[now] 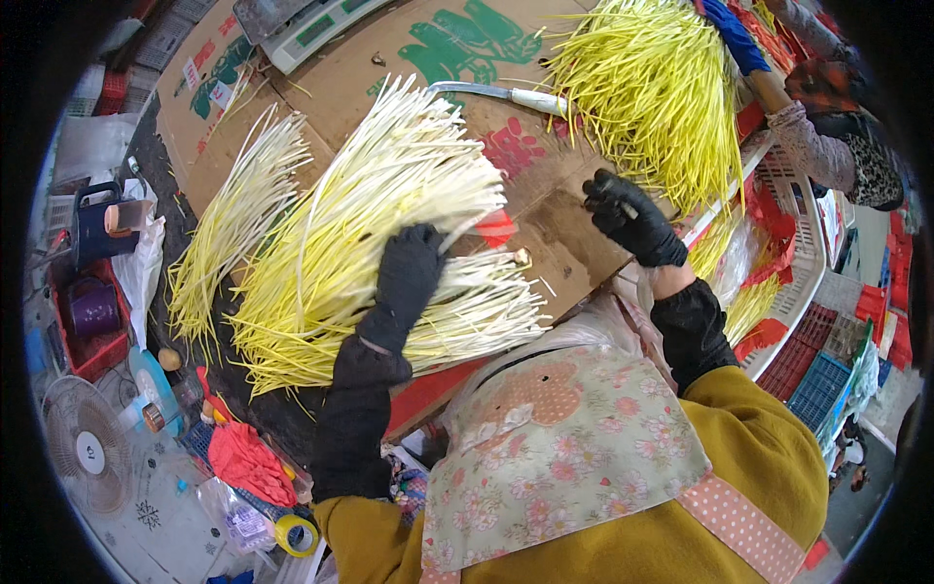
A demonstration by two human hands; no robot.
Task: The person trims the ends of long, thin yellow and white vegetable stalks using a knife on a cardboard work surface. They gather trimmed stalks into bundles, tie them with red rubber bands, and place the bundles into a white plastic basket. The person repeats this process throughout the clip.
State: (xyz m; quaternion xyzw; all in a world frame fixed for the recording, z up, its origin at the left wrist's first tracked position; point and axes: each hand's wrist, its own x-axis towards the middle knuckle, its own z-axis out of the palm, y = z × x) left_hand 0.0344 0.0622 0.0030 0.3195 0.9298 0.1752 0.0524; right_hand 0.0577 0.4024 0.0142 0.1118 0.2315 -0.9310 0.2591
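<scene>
My left hand (pixel 412 270), in a black glove, is curled low over a large heap of blanched yellow chives (pixel 365 212). A pale stalk (pixel 471 225) runs out from its fingertips toward the upper right. My right hand (pixel 631 219), also black-gloved, is raised at the right edge of the cardboard with fingers bent. A small pale spot shows between those fingers; whether it is a held scrap is unclear. A smaller bunch of chives (pixel 241 219) lies left of the heap. Beyond the heap rests a curved knife with a white handle (pixel 538 101).
A digital scale (pixel 317 33) stands on the printed cardboard (pixel 321 95) at the back. Another chive pile (pixel 649 95) lies far right, touched by a co-worker's blue glove (pixel 733 36). A white plastic crate (pixel 810 241) is at right; a fan (pixel 89 449) and yellow tape (pixel 297 536) are lower left.
</scene>
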